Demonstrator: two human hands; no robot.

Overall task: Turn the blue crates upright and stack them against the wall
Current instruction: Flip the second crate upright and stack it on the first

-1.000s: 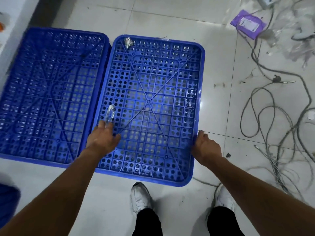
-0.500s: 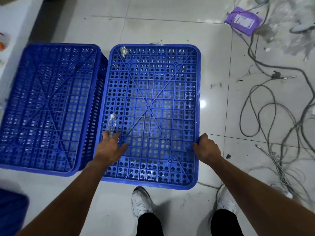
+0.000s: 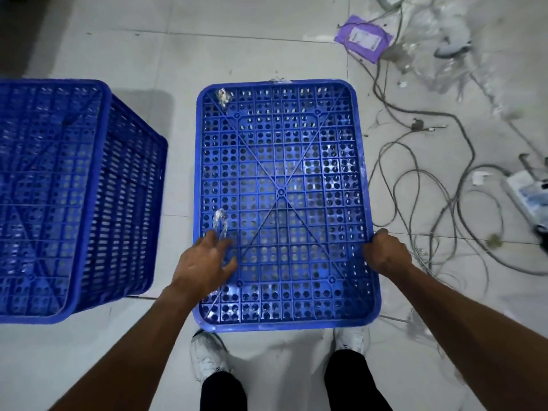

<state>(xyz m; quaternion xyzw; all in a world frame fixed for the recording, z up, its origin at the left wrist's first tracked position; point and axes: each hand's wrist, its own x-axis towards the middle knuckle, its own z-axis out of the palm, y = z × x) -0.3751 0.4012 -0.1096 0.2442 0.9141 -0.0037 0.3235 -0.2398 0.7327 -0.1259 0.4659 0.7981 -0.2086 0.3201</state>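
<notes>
on the tiled floor, head view:
landmark: the centre crate, blue, upside down, its perforated base with crossing ribs facing the camera; every place below is given from it.
centre crate position: on the pale tiled floor, just ahead of the person's two white shoes, long side running away from the camera.
left hand: the left hand lies on the near left part of the base, palm down, fingers spread and loose, closed on nothing; it rests flat against the grid.
right hand: the right hand is at the crate's right edge, near end, fingers curled round the rim, clenched on the centre crate.
plastic scraps: a clear crumpled scrap lies on the base just beyond the left hand's fingertips; a second scrap sits at the far left corner of the base.
second crate: another blue crate stands to the left, also base up, its slotted side wall facing the centre crate; the two are apart, with bare floor between them.
cables: grey cables loop on the floor to the right, passing near the right hand.
purple packet: a purple packet lies beyond the far right corner.
white device: a white device lies far to the right at the frame edge, blurred.
wall: not identifiable in this view.
</notes>
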